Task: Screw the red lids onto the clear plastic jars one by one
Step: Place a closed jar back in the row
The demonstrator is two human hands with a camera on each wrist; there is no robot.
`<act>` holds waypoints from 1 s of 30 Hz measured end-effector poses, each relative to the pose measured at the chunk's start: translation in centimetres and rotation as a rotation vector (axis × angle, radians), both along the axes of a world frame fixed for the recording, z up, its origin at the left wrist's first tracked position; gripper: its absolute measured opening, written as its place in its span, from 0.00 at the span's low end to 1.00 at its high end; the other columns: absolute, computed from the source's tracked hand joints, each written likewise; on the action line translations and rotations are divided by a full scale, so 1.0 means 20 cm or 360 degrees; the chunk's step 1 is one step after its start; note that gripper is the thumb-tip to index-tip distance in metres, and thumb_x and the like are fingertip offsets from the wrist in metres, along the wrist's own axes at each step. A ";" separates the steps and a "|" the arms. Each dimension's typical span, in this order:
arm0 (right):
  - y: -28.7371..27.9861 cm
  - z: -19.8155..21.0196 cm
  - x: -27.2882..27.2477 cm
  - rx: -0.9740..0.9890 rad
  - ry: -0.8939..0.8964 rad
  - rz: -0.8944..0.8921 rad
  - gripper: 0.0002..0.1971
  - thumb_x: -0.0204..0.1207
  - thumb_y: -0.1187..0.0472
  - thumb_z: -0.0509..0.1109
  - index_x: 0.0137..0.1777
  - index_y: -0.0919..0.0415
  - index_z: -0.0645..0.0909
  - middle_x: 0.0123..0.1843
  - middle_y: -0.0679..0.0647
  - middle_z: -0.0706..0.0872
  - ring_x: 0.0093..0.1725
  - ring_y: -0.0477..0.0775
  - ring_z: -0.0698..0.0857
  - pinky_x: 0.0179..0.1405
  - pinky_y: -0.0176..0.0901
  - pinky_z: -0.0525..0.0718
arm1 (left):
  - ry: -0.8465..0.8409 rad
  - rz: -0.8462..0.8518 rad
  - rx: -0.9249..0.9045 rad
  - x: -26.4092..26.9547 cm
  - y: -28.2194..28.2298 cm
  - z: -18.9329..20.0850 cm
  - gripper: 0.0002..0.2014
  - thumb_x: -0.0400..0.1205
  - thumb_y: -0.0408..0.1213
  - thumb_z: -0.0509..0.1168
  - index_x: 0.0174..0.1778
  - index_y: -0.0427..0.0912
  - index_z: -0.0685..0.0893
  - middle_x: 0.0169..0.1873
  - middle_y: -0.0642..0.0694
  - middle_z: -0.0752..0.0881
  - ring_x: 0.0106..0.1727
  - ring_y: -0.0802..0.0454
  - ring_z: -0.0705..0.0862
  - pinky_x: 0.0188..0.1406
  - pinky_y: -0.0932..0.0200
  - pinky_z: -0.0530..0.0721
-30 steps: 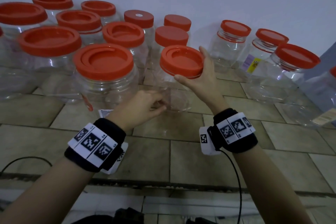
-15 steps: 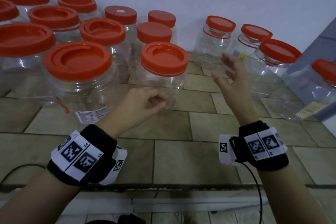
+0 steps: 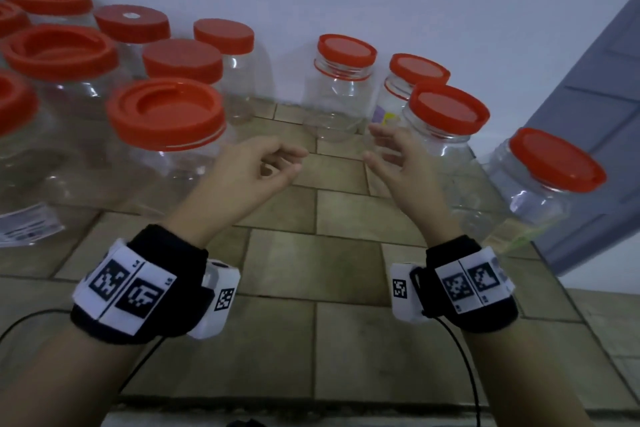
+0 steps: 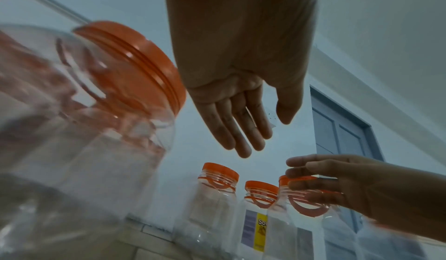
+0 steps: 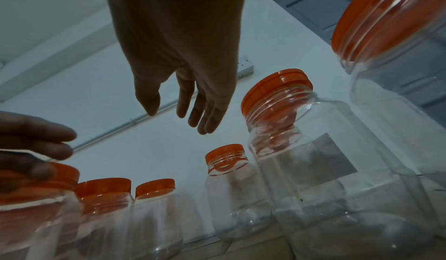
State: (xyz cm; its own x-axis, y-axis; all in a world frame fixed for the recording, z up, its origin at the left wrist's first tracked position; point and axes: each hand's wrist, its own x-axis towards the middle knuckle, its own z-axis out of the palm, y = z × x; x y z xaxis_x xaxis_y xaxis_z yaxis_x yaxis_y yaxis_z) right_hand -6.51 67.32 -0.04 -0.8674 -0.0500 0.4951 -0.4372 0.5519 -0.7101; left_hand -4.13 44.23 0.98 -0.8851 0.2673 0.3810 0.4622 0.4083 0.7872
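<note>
Several clear plastic jars with red lids stand on the tiled floor along a white wall. The nearest big jar (image 3: pixel 162 163) wears a wide red lid (image 3: pixel 166 113) and stands just left of my left hand (image 3: pixel 273 163), which hovers empty with loosely curled fingers. My right hand (image 3: pixel 388 152) hangs empty with relaxed, spread fingers, just left of a lidded jar (image 3: pixel 440 146) with a red lid (image 3: pixel 450 113). Both hands are apart from the jars. In the left wrist view my left hand (image 4: pixel 251 130) shows straight fingers; the right wrist view shows my right hand (image 5: pixel 183 111) likewise.
A small lidded jar (image 3: pixel 337 94) and a labelled one (image 3: pixel 398 94) stand at the back. Another lidded jar (image 3: pixel 533 191) leans by a grey-blue door (image 3: pixel 595 121) at right. More lidded jars (image 3: pixel 59 55) crowd the left. Bare tiles (image 3: pixel 311 253) lie between my arms.
My right hand has let go of the wide red lid and moved right toward the other jars. My left hand has left the big jar's side. The view has swung right.
</note>
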 end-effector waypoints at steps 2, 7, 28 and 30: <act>0.06 0.01 -0.03 -0.0013 0.0010 0.0044 0.17 0.75 0.64 0.71 0.64 0.60 0.79 0.62 0.53 0.80 0.60 0.49 0.81 0.57 0.35 0.80 | 0.0015 0.0036 0.0037 -0.03 0.11 -0.02 0.09 0.78 0.35 0.69 0.52 0.52 0.84 0.48 0.57 0.86 0.48 0.63 0.84 0.49 0.64 0.81; 0.14 0.02 -0.09 -0.0062 -0.0024 0.0100 0.16 0.75 0.64 0.71 0.63 0.60 0.80 0.60 0.49 0.81 0.60 0.45 0.81 0.56 0.32 0.79 | -0.0001 0.0159 0.0078 -0.14 0.30 -0.03 0.10 0.75 0.42 0.69 0.50 0.58 0.81 0.48 0.62 0.84 0.48 0.66 0.83 0.49 0.65 0.82; -0.17 0.26 -0.89 0.0100 0.0072 -0.0198 0.21 0.76 0.64 0.68 0.69 0.66 0.74 0.69 0.60 0.75 0.68 0.54 0.74 0.62 0.30 0.65 | -0.0383 0.0478 -0.0023 -1.11 0.42 -0.11 0.50 0.71 0.47 0.76 0.81 0.38 0.52 0.79 0.38 0.58 0.79 0.44 0.59 0.77 0.48 0.61; -0.18 0.25 -0.96 0.0200 0.0041 -0.0246 0.22 0.77 0.65 0.67 0.71 0.67 0.72 0.71 0.60 0.74 0.70 0.55 0.73 0.63 0.31 0.64 | -0.0451 0.0459 -0.0040 -1.19 0.42 -0.12 0.54 0.69 0.49 0.77 0.81 0.38 0.48 0.80 0.37 0.55 0.80 0.44 0.57 0.78 0.46 0.60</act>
